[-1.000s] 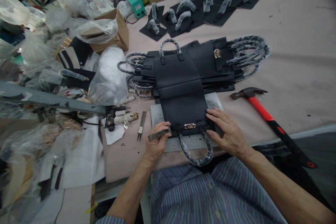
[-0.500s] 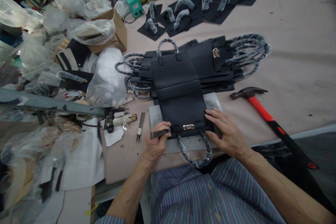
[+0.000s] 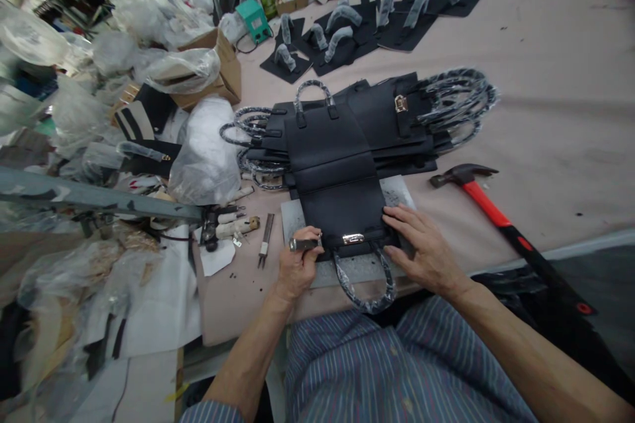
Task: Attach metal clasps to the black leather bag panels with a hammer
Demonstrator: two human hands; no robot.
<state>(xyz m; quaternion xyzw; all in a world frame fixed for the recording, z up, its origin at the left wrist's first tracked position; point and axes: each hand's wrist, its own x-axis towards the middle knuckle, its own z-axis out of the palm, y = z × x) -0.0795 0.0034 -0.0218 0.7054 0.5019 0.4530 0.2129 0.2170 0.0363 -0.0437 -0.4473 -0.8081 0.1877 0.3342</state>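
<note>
A black leather bag panel [image 3: 333,165] lies flat over a grey metal plate [image 3: 397,190] at the table's near edge, with a metal clasp [image 3: 353,238] and a wrapped handle [image 3: 367,284] at its near end. My left hand [image 3: 296,266] is closed around a small metal punch tool [image 3: 302,245], whose tip touches the panel's near left corner. My right hand [image 3: 421,248] lies flat on the panel's near right side, fingers stretched out.
A stack of similar black panels with wrapped handles [image 3: 446,106] lies behind. A red-handled hammer [image 3: 501,218] rests to the right. Small pliers [image 3: 264,238] and tools lie to the left. Plastic bags [image 3: 206,152] and cardboard boxes [image 3: 225,66] crowd the left side.
The left hand has turned the metal tool slightly, so that less of it sticks out to the left. The right hand stays flat on the panel.
</note>
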